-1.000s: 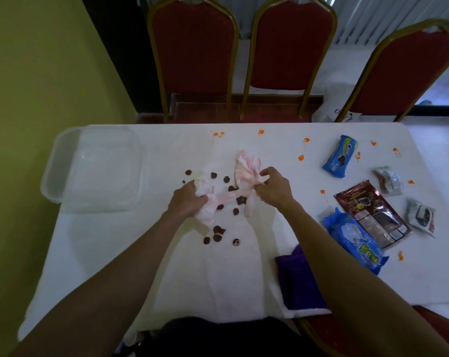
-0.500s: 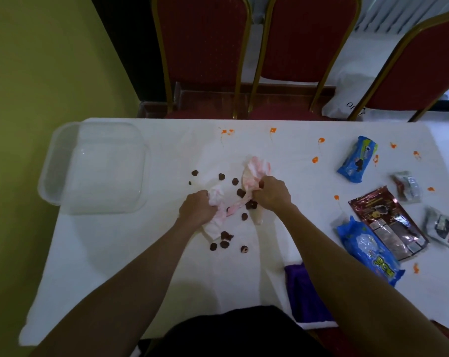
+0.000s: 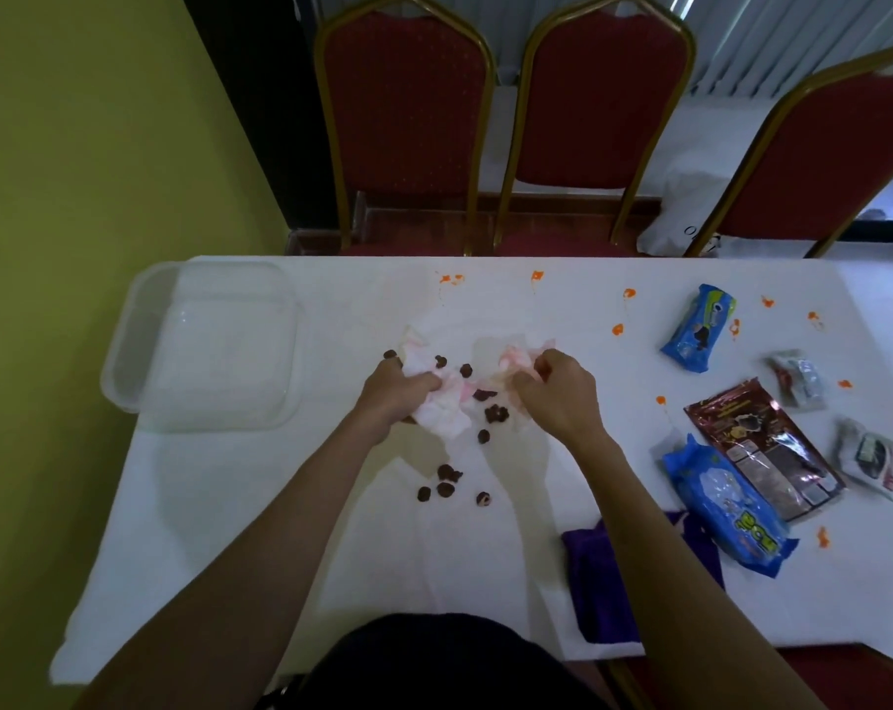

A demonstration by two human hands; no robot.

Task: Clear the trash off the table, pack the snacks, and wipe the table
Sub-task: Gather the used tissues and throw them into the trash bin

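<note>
The left hand [image 3: 395,397] is clenched around one end of a crumpled, pink-stained tissue [image 3: 444,417], and the right hand [image 3: 559,394] pinches the other end, both low over the middle of the white table [image 3: 229,504]. Brown crumbs [image 3: 495,415] lie scattered between and just in front of the hands. A clear plastic container [image 3: 126,361] sits at the table's left end. Snack packets [image 3: 762,453] lie well off to the right, a purple cloth [image 3: 603,581] lies near the front edge, and orange smears [image 3: 618,329] dot the far side.
</note>
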